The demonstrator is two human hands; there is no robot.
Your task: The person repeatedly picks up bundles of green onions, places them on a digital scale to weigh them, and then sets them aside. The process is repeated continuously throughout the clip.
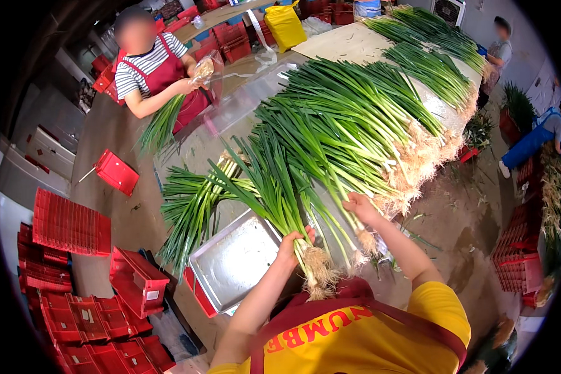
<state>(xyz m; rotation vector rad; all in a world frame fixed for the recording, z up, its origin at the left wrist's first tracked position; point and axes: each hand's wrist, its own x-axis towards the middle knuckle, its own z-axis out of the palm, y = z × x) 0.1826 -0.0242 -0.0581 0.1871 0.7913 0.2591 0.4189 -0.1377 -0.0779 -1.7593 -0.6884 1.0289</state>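
Observation:
My left hand (291, 244) is closed round a bunch of green onions (279, 196) just above its pale, stringy roots, and the leaves point away from me. To its right, my right hand (363, 207) has its fingers closed on the white stem of a green onion (344, 201) at the near edge of the pile. A few loose stalks lie between my hands, with their roots towards me. Beyond them, a big pile of green onions (336, 134) spreads over the table, with its roots along the right side. Another bunch (196, 193) lies crosswise on the left.
A shallow metal tray (235, 262) sits left of my left forearm. Red crates (71, 224) stand stacked at the left, and more red crates (516, 265) at the right. Across the table, a person in a red apron (190, 112) holds a bagged bunch. Others stand farther right.

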